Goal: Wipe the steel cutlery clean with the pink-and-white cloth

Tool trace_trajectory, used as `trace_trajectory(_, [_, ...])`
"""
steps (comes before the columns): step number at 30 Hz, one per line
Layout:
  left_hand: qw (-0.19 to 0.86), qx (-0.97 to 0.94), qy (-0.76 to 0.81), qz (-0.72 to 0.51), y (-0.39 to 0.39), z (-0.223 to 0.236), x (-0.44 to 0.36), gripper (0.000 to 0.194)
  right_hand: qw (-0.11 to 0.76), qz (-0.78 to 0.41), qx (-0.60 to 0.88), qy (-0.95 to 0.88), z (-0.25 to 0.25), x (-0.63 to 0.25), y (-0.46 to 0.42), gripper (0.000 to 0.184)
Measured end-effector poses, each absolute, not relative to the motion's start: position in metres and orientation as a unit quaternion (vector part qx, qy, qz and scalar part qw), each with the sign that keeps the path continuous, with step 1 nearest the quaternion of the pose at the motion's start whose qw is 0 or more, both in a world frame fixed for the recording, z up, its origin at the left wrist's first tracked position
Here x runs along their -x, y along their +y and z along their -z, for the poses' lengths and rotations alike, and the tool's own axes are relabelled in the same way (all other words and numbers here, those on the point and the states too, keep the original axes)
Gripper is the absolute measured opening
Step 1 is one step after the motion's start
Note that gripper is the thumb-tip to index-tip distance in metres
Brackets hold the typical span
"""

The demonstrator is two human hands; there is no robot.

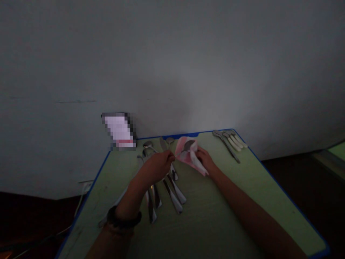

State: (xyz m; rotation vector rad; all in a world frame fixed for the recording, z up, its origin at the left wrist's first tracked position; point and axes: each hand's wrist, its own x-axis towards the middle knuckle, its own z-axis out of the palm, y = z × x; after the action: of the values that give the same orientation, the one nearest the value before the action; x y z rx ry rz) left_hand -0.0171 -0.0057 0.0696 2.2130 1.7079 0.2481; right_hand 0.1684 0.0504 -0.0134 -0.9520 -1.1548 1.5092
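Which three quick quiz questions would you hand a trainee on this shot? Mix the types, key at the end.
1. Which hand holds the pink-and-white cloth?
2. True or false: the white-handled cutlery lies to the right of the cloth in the picture.
3. Fill in: the edging of the table is ____.

Key:
1. The right hand.
2. True.
3. Blue.

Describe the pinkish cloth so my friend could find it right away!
Look at the green table with blue edges. Toward its far edge, the right hand holds the cloth around a spoon. It's the crumpled pink-and-white thing; the cutlery to its left is shiny metal.
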Motion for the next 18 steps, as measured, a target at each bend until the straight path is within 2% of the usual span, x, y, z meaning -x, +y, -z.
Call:
trace_trajectory(8, [0.192, -0.806, 0.557, -0.055, -0.015, -0.076, 0.014, 0.030, 0.476, -0.550, 0.406, -0.554, 0.016, -0.168, 0.043, 0.034])
trace_trajectory(14, [0.209, -0.809, 0.547, -0.055, -0.020, -0.083, 0.008, 0.034, 0.485, -0.485, 0.479, -0.548, 0.014, -0.164, 0.040, 0.050])
trace_trajectory(18, [0.248, -0.795, 0.553, -0.012, -0.020, -0.076, -0.002, 0.037, 0.507, -0.515, 0.485, -0.492, 0.018, -0.165, 0.044, 0.053])
